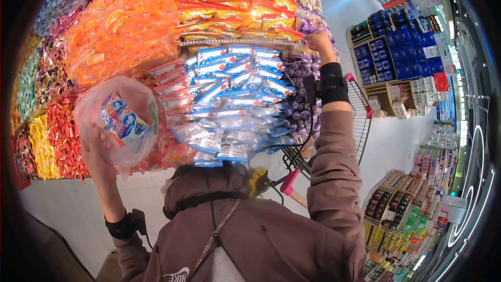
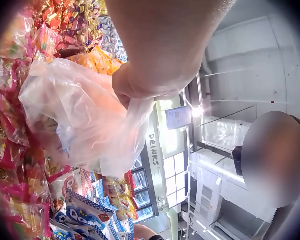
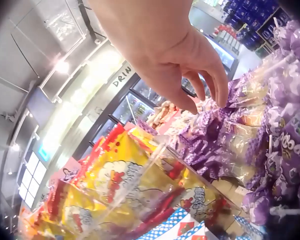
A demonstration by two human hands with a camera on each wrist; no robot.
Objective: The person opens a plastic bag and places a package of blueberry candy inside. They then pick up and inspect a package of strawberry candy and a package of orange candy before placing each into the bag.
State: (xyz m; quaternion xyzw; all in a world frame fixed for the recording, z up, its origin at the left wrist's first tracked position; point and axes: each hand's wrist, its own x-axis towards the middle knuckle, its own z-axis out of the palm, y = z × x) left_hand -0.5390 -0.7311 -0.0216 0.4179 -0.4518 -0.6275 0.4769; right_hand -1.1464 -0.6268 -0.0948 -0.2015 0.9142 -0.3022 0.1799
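Observation:
My left hand (image 1: 95, 145) grips the gathered edge of a clear plastic bag (image 2: 75, 95), low on the left of the head view. Inside the bag lies a blue and white candy packet (image 1: 122, 120) with a purple grape picture. Out to the far right, my right hand (image 1: 319, 44) reaches over the candy display. In the right wrist view, its fingers (image 3: 220, 87) hang loosely bent with nothing between them, close over purple-wrapped candies (image 3: 205, 142). Yellow and red packets (image 3: 120, 182) stand just beside that hand, behind a clear divider.
Blue and white packets (image 1: 229, 78) fill the bin in front of me, with orange packets (image 1: 120, 26) behind to the left. A shopping cart (image 1: 360, 120) stands at the right, under my forearm. Shelves with blue goods (image 1: 412, 47) line the aisle beyond.

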